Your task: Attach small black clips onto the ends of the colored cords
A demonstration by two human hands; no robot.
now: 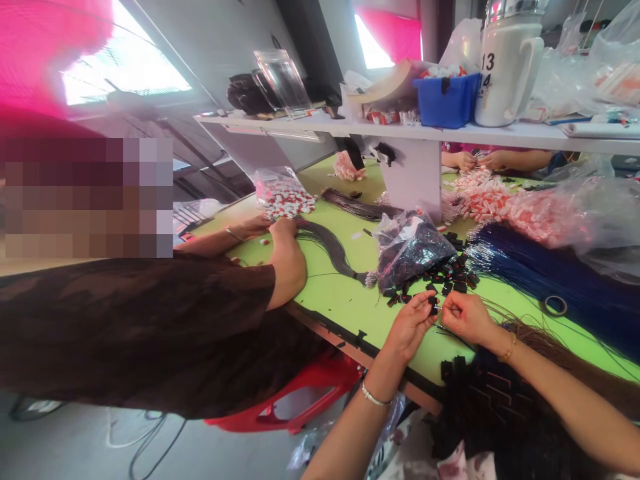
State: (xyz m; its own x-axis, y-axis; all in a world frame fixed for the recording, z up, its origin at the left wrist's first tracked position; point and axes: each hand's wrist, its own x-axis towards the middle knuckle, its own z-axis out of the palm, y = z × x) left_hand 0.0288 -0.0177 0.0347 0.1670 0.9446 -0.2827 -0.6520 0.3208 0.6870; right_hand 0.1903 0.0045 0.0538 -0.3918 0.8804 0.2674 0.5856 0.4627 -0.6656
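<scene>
My left hand (411, 325), with a silver bangle at the wrist, pinches a small black connector (434, 305) near the table's front edge. Facing it, my right hand (463, 317) is closed on a thin wire whose end meets the connector. Just beyond my hands lies a pile of black connectors (457, 270), beside a clear plastic bag (417, 247) of small dark parts. A bundle of blue wires (545, 287) stretches to the right, and brown wires (555, 353) lie under my right forearm.
At the left a person in dark clothes (150, 327) works with a grey wire bundle (333, 247). Above the green table (360, 310), a white shelf (400, 127) carries a blue bin (447, 100) and a white mug (505, 73). Another person's hands (480, 160) show behind it.
</scene>
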